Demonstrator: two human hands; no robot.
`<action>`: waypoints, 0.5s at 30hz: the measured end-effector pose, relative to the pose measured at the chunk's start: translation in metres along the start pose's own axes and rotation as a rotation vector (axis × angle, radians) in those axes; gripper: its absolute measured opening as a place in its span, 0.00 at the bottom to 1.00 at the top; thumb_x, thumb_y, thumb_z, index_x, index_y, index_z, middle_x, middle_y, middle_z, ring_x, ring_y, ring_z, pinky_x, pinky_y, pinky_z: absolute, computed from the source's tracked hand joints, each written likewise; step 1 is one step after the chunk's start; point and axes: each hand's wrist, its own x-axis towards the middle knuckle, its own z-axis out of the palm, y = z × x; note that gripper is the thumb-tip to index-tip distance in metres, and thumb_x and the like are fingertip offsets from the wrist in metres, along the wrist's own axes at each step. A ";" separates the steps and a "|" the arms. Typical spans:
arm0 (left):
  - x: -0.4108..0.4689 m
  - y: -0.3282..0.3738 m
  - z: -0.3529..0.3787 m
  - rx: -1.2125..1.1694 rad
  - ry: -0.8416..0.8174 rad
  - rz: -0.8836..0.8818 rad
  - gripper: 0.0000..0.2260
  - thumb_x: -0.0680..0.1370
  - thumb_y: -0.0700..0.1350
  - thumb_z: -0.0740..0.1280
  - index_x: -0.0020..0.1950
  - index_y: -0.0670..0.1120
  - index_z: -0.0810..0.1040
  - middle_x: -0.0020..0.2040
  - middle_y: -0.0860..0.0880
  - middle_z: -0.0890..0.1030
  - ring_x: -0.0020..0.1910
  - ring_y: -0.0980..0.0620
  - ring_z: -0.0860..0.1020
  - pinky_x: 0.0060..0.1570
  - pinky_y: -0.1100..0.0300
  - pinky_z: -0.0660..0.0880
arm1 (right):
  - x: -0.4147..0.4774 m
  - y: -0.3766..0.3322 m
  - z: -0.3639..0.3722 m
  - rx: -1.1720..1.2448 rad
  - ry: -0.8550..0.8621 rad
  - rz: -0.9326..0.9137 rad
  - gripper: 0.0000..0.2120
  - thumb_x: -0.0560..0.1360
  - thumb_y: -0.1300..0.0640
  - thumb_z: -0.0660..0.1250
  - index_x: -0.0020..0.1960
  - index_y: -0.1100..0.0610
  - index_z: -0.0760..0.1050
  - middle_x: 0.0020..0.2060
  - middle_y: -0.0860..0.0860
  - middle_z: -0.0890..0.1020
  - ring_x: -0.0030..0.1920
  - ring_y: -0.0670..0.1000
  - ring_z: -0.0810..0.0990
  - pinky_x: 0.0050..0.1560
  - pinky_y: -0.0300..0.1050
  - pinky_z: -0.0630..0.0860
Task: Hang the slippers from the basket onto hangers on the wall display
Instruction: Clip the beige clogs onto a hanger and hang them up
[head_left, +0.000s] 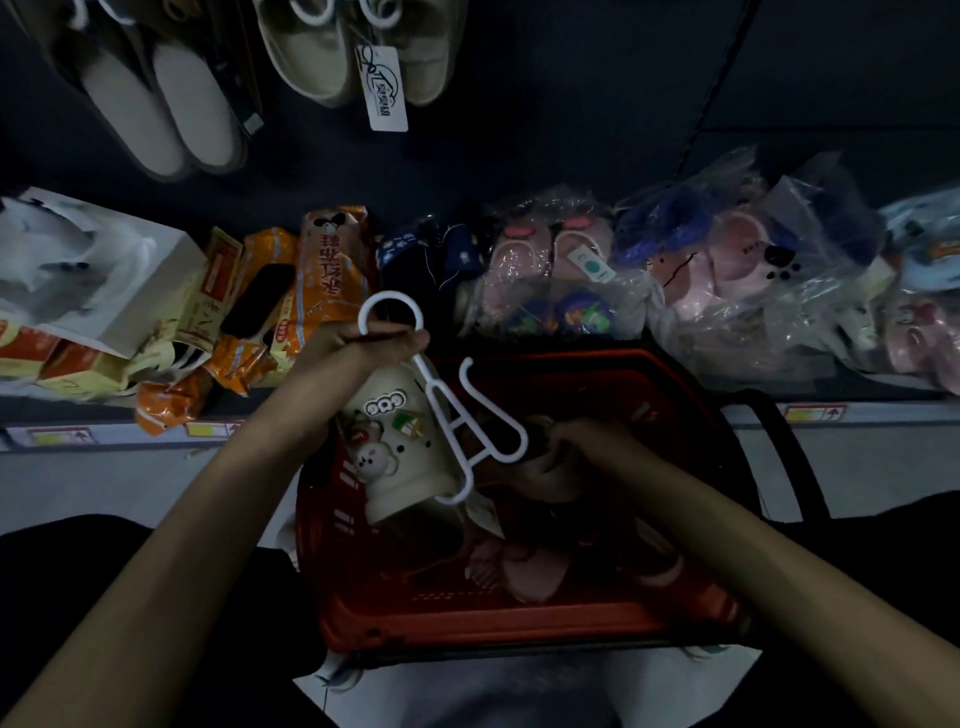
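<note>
Two hands | left hand (379, 345) grips hanger (447, 410) | right hand (576, 452) state unclear | dim shop

Left hand (371, 345) gripped white hanger (441, 395) just below its round hook, cream slipper (397, 452) with cartoon charms already on one prong, held over red basket (519, 618). Right hand (566, 457) was down inside the basket, closed around a dark slipper (540, 431); too dim to see the grip clearly. More slippers lay in the basket bottom. Shelf behind held orange packets (311, 280) and bagged pink slippers (550, 254). Beige pairs (332, 52) hung on the wall above.
</note>
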 end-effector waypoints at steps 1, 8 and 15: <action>0.000 0.001 -0.001 -0.005 0.012 -0.005 0.07 0.77 0.45 0.76 0.52 0.44 0.88 0.47 0.44 0.89 0.46 0.46 0.88 0.51 0.52 0.82 | -0.010 -0.007 -0.004 0.058 -0.040 0.021 0.11 0.70 0.59 0.73 0.52 0.62 0.84 0.38 0.52 0.87 0.42 0.52 0.82 0.30 0.34 0.75; -0.005 0.004 0.000 -0.026 -0.001 -0.086 0.07 0.76 0.44 0.77 0.51 0.42 0.88 0.47 0.40 0.88 0.46 0.41 0.88 0.50 0.50 0.84 | -0.105 -0.044 -0.028 0.333 -0.378 -0.054 0.28 0.76 0.73 0.54 0.22 0.58 0.80 0.23 0.52 0.78 0.20 0.47 0.77 0.22 0.32 0.71; -0.010 0.004 0.011 -0.021 -0.079 -0.128 0.05 0.75 0.45 0.77 0.46 0.44 0.89 0.46 0.42 0.89 0.42 0.45 0.88 0.50 0.54 0.81 | -0.109 -0.025 -0.029 0.516 -0.282 -0.010 0.16 0.71 0.69 0.61 0.54 0.69 0.83 0.45 0.61 0.86 0.38 0.57 0.85 0.39 0.44 0.79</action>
